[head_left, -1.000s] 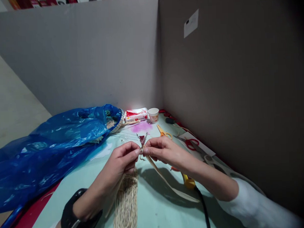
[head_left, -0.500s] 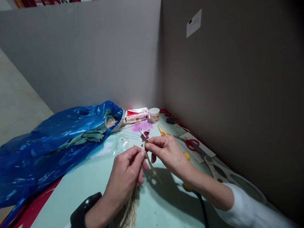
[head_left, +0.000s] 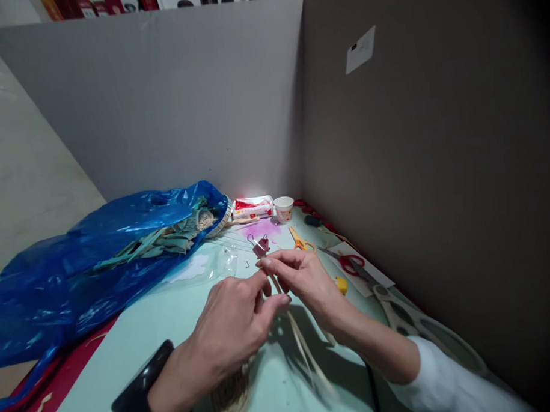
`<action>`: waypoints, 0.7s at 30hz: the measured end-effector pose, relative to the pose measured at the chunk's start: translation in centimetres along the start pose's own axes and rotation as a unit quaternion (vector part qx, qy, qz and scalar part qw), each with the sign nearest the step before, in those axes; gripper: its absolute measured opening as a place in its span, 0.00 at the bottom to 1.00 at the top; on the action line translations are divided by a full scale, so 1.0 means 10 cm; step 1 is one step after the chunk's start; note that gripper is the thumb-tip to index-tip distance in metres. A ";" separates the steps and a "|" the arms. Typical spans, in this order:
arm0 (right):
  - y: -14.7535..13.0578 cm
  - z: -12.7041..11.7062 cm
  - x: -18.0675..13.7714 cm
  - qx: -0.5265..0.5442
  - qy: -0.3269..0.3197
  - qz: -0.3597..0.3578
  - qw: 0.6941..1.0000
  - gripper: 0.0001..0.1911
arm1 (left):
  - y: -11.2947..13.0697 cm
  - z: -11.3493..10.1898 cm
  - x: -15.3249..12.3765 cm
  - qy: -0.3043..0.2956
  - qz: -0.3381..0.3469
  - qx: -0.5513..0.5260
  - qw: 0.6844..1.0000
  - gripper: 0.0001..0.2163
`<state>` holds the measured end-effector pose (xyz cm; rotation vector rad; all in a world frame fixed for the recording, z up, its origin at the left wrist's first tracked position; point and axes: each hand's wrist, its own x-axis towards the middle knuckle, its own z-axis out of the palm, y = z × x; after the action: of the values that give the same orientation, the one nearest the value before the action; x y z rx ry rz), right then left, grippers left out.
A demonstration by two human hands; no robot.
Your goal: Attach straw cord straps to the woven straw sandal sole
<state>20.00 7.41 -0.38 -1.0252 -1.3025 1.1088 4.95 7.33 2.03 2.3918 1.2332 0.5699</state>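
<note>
A maroon binder clip with wire handles grips the top end of some pale straw strands. Just below the clip, my right hand pinches the strands between thumb and fingertips. My left hand is closed around the strands a little lower, its thumb lying across them; its inner fingers are hidden. Long loose ends hang down to the right over the table. Under my left wrist a thick braided straw bundle shows in part.
At left lies a blue plastic bag with greenish strips inside. Behind stand a red-white packet and a paper cup. Orange scissors, red-handled scissors, large grey scissors and a yellow object lie right. Grey panels enclose the back.
My left hand has turned over, its thumb moving right across the strands. The loose ends have swung lower and to the right. My right hand keeps its pinch near the clip.
</note>
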 end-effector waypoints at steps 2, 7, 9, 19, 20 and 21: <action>-0.01 -0.03 0.01 0.015 0.004 0.007 1.000 0.14 | -0.03 -0.06 0.03 0.052 -0.001 0.004 0.999 0.14; -0.05 0.00 -0.06 0.053 -0.040 0.036 0.997 0.17 | -0.17 -0.10 0.14 0.101 0.009 -0.202 0.974 0.08; -0.05 0.05 -0.11 0.059 -0.063 0.042 0.995 0.16 | -0.17 -0.04 0.15 0.040 -0.016 -0.353 0.935 0.08; -0.09 0.14 -0.18 0.034 -0.098 0.021 0.994 0.10 | -0.09 0.08 0.09 -0.004 -0.144 -0.589 0.795 0.10; -0.10 0.15 -0.20 0.021 -0.090 0.018 0.996 0.09 | -0.09 0.08 0.09 0.004 -0.148 -0.591 0.793 0.10; -0.10 0.16 -0.21 0.012 -0.081 0.015 0.997 0.08 | -0.09 0.08 0.08 0.014 -0.151 -0.592 0.792 0.09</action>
<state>18.55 5.05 0.22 -0.9553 -1.4035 1.2480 5.23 8.37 1.03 1.1015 0.8066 0.9045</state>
